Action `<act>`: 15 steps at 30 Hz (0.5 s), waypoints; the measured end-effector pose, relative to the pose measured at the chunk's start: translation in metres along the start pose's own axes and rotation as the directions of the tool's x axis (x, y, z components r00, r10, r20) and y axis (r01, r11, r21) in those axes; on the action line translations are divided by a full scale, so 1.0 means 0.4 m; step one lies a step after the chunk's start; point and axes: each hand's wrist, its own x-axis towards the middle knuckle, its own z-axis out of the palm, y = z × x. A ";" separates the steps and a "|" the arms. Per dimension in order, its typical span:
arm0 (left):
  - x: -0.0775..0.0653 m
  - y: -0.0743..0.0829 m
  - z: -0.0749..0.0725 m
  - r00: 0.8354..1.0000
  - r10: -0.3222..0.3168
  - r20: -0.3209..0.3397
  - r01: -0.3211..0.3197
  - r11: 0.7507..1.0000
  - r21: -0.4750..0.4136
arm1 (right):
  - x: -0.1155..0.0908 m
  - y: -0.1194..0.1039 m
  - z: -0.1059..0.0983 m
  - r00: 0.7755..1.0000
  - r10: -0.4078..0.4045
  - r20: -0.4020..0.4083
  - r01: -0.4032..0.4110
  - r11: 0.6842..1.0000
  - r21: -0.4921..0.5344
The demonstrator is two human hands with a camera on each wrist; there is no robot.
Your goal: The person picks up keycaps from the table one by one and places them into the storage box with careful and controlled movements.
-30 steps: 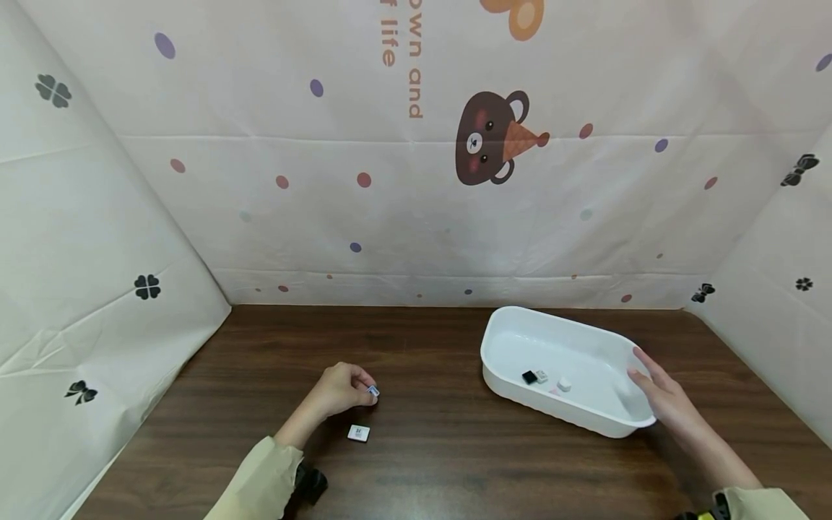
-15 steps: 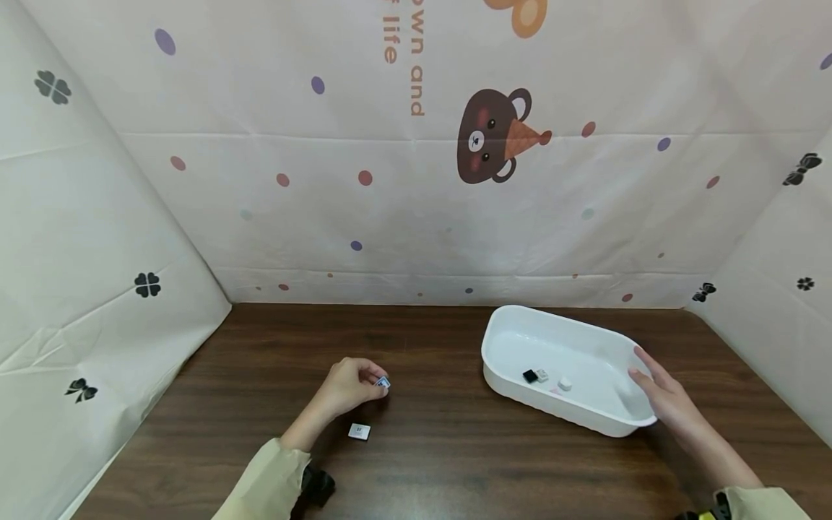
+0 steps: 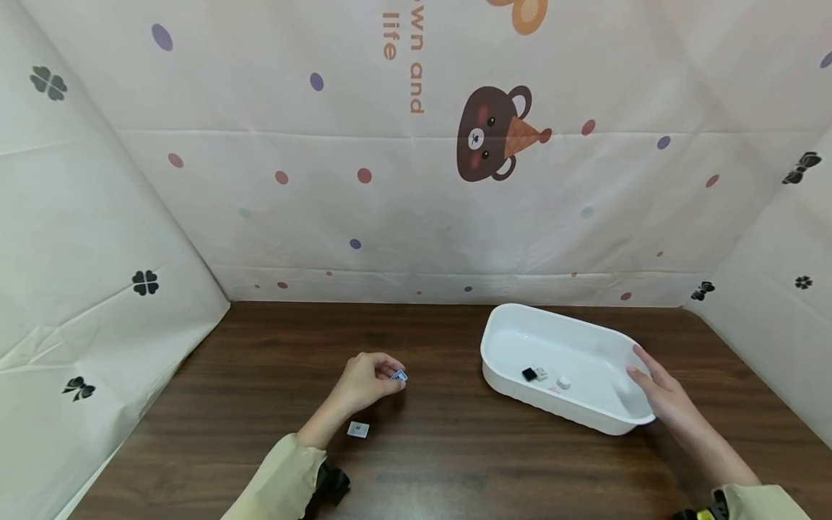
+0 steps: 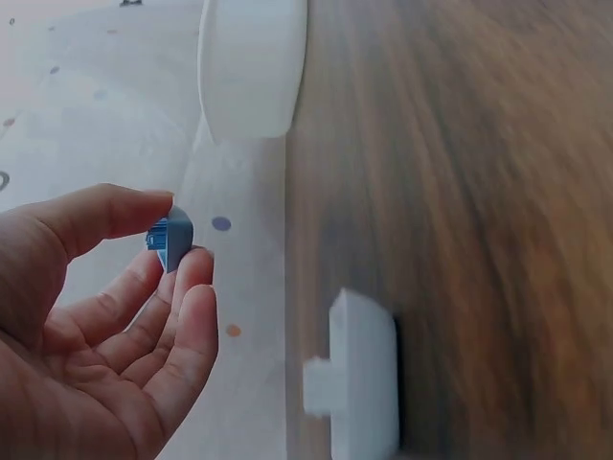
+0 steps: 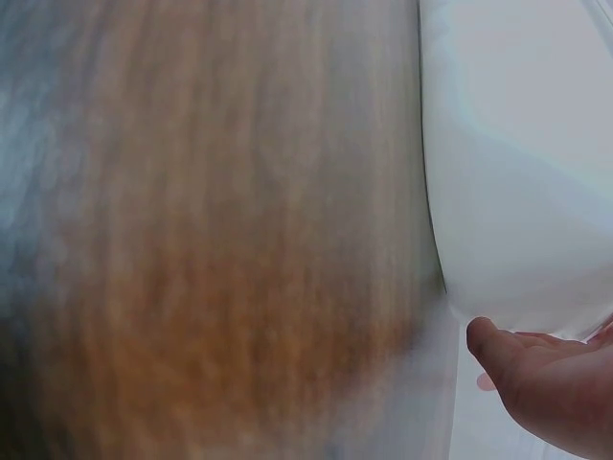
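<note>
My left hand [image 3: 365, 381] pinches a small blue keycap [image 3: 399, 375] between thumb and fingertips, above the brown table. In the left wrist view the blue keycap [image 4: 176, 238] shows its hollow underside. A white keycap [image 3: 357, 430] with dark print lies on the table below the left wrist; up close, the white keycap [image 4: 362, 374] shows a short stub on one side. My right hand [image 3: 669, 401] grips the right end of a white tray [image 3: 552, 410], thumb over the rim. In the right wrist view part of the fingers is hidden behind the tray [image 5: 517, 192].
Inside the tray lie a black keycap [image 3: 529, 375], two small white pieces and a faint pink bit. The dark wooden table [image 3: 442, 462] meets a printed white cloth backdrop [image 3: 416, 217] behind and at both sides.
My left hand has moved right and slightly away from me with the blue keycap, toward the tray. The right hand and tray stay in place.
</note>
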 end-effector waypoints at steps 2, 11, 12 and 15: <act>0.004 0.008 0.006 1.000 0.011 -0.008 -0.011 1.000 0.003 | 0.001 -0.001 -0.001 1.000 -0.002 -0.002 0.002 1.000 0.001; 0.021 0.036 0.032 0.997 0.074 -0.034 -0.075 0.997 -0.029 | 0.001 -0.003 -0.001 1.000 -0.003 -0.011 0.003 1.000 -0.014; 0.022 0.040 0.035 0.996 0.078 -0.033 -0.079 0.996 -0.032 | 0.001 -0.003 -0.001 1.000 -0.003 -0.011 0.003 1.000 -0.016; 0.024 0.054 0.043 0.995 0.090 -0.032 -0.092 0.995 -0.044 | 0.002 -0.003 -0.001 1.000 -0.001 -0.010 0.001 1.000 -0.017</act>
